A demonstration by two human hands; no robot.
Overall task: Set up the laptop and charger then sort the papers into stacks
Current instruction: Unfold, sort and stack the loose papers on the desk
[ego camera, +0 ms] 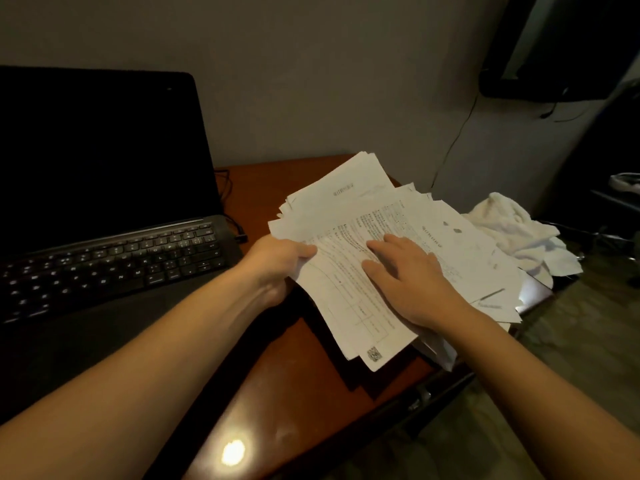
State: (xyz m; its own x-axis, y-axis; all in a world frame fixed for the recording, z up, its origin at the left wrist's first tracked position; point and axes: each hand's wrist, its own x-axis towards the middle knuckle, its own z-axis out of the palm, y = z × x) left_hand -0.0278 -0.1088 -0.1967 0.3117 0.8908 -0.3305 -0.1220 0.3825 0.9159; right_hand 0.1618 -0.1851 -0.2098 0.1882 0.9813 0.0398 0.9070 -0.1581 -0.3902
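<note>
Dim home room, wooden desk (273,358), open laptop (104,216), crumpled towel (519,233)

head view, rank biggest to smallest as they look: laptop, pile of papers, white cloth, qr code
1. laptop
2. pile of papers
3. white cloth
4. qr code
Laptop is cropped at the left edge, yet clearly largest.

Both bare forearms reaching forward, left hand (277,263) gripping with curled fingers, right hand (412,275) flat, fingers spread.

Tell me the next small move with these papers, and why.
Probably slide the top sheet off with the right hand, lying flat on it, while the left hand grips the pile's left edge. The papers are one fanned heap, unsorted, and the laptop is open, so sorting seems next.
</note>
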